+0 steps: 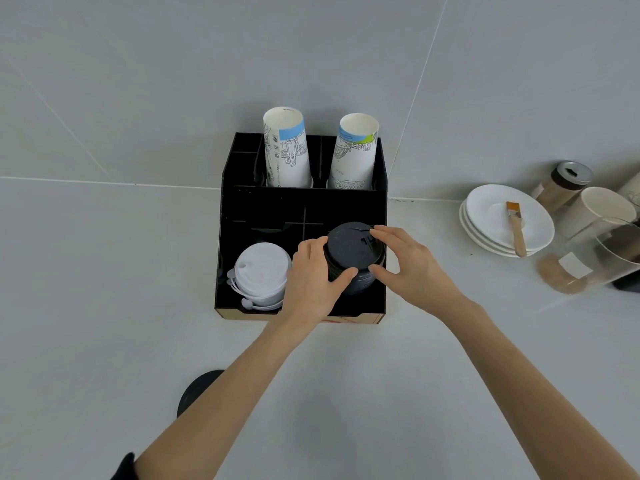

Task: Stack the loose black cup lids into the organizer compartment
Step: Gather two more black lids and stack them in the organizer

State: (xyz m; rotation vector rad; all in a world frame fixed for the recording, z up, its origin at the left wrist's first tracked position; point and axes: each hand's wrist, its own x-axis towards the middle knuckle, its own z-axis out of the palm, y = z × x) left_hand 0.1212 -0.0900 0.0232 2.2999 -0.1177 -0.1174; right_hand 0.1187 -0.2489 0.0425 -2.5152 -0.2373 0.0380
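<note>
A black organizer (301, 202) stands on the pale counter against the wall. In its front right compartment sits a stack of black cup lids (351, 251). My left hand (313, 278) grips the stack's left side, thumb in front. My right hand (407, 261) holds its right side, fingers on the top lid's far rim and thumb low at the front. A stack of white lids (259, 271) fills the front left compartment. One loose black lid (194, 393) lies on the counter near me, partly hidden by my left forearm.
Two stacks of printed paper cups (287, 150) (355, 154) rise from the organizer's back compartments. To the right are stacked white plates (485, 220) with a small brush (516, 226), a paper cup (602, 209), a lidded shaker jar (564, 181) and a clear container (588, 261).
</note>
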